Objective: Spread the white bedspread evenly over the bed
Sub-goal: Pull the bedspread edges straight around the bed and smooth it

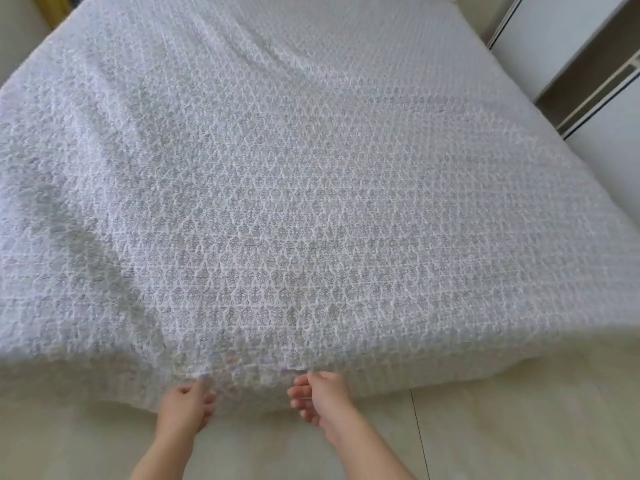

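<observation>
The white bedspread (277,202) covers the bed, soft, light, wrinkling diagonally toward the head end. My left hand (185,407) and right hand (320,398) pinch its foot-end hem, the best hold.

I find no legible text, label, brand, number or sign. The bedspread (277,202) carries only a repeating grey leaf-like motif, with no lettering I can make out.

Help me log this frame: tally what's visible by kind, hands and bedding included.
hand: 2 (left hand, right hand)
white bedspread: 1
wardrobe: 1
Total: 4
</observation>
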`<action>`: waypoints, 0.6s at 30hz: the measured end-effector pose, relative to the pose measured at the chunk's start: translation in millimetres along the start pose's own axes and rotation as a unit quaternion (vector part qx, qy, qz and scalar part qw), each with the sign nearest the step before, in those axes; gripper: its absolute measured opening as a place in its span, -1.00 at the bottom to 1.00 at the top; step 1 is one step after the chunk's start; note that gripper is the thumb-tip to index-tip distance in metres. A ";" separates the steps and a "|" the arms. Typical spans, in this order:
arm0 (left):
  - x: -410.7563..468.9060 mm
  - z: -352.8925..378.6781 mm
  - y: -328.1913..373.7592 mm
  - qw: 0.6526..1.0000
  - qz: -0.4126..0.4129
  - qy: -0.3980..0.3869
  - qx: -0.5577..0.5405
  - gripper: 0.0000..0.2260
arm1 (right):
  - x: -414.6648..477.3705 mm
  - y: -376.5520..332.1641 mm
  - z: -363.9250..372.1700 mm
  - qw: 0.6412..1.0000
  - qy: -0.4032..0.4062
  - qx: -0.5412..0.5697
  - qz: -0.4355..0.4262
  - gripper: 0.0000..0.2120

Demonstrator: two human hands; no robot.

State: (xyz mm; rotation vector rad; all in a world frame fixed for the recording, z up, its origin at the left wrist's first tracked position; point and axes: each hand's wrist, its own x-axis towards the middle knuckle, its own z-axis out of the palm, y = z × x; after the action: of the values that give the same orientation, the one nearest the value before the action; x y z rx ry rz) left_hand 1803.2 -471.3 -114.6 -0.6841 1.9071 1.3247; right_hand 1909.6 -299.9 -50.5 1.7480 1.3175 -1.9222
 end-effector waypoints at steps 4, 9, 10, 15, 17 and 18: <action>-19.2 54.7 -0.9 0.996 0.012 -0.055 0.062 -0.78 | 17.7 -9.2 -45.4 0.999 0.018 0.028 0.001 -0.71; -60.4 163.7 -5.1 0.986 0.004 -0.129 0.104 -0.77 | 45.7 -17.7 -146.3 0.997 0.064 0.035 0.009 -0.75; -70.3 188.0 -6.2 0.985 0.002 -0.136 0.108 -0.75 | 54.4 -18.2 -170.3 0.996 0.076 0.039 0.016 -0.75; -113.4 305.5 -6.7 0.983 -0.003 -0.151 0.104 -0.67 | 102.6 -33.2 -277.2 0.991 0.130 0.043 0.006 -0.75; -124.2 365.2 -11.4 0.983 -0.030 -0.152 0.097 -0.60 | 123.2 -40.2 -330.9 0.988 0.143 0.050 0.012 -0.68; -123.9 380.8 -11.6 0.985 -0.046 -0.144 0.085 -0.57 | 127.8 -44.8 -345.5 0.988 0.145 0.052 0.018 -0.65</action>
State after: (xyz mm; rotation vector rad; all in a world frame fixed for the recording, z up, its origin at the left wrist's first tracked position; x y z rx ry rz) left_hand 1982.5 -113.2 -109.6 -0.4609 1.7095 1.1204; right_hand 2079.8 25.5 -103.7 2.1557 1.2813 -1.7975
